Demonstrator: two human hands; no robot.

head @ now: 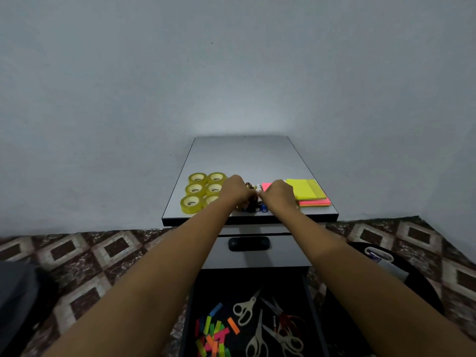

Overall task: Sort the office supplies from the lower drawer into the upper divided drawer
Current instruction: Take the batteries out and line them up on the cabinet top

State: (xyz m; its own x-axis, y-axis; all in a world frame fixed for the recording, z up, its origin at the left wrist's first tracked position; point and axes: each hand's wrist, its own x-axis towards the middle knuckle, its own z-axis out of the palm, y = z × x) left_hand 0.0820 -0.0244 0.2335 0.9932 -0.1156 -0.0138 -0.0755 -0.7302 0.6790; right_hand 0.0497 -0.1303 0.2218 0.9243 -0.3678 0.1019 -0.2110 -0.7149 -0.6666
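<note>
Curling left grip [235,189] and right grip [279,193] over batteries [253,206] by the worktop [244,155] front edge, hold hidden, between tape rolls [195,189] and sticky notes [306,189], open surface behind, scissors [257,338] and paper flags [213,333] below in lower drawer [313,305], labels unreadable.

Pale grey wall [231,60] behind grey cabinet [244,155] w/ brown diamond-pattern floor [90,266].

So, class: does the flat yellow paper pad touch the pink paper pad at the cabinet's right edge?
Touching: head view shows the yellow paper pad lying directly on the pink paper pad.
</note>
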